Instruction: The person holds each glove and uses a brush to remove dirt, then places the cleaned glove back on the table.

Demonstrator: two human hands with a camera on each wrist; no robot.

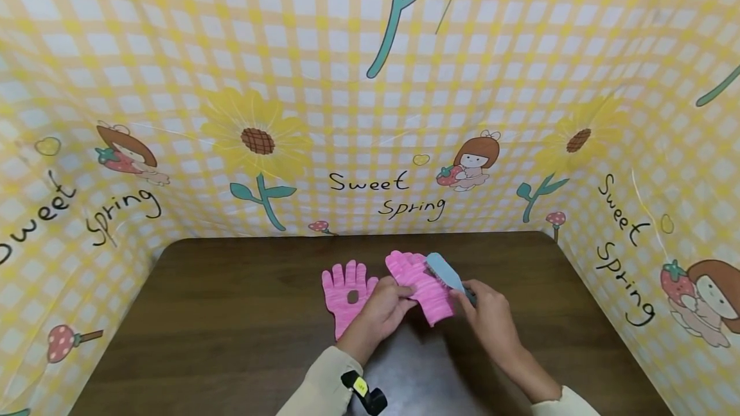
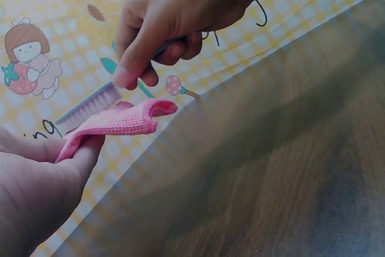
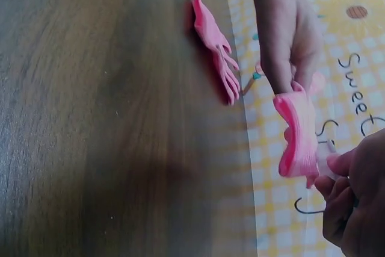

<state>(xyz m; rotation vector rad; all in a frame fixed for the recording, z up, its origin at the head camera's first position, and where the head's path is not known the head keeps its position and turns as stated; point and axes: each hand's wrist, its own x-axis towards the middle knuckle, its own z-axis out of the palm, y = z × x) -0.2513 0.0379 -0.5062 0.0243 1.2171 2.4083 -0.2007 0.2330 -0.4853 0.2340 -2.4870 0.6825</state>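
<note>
A pink knit glove (image 1: 430,291) is held up off the table, its edge pinched between the thumb and fingers of my left hand (image 1: 386,305). My right hand (image 1: 490,317) grips the handle of a light blue brush (image 1: 444,269). In the left wrist view, the brush's pale bristles (image 2: 96,105) face down against the glove. The glove's open cuff (image 3: 289,136) shows in the right wrist view. Left of my hands, a second pink glove (image 1: 341,310) lies flat on the table with a dark round spot (image 1: 352,296) on it; my left forearm covers part of it.
The dark wooden table (image 1: 231,313) ends at a yellow checked cloth (image 1: 358,114) that rises behind it and on both sides, printed with flowers and lettering. A black strap with a small device (image 1: 364,392) is on my left wrist.
</note>
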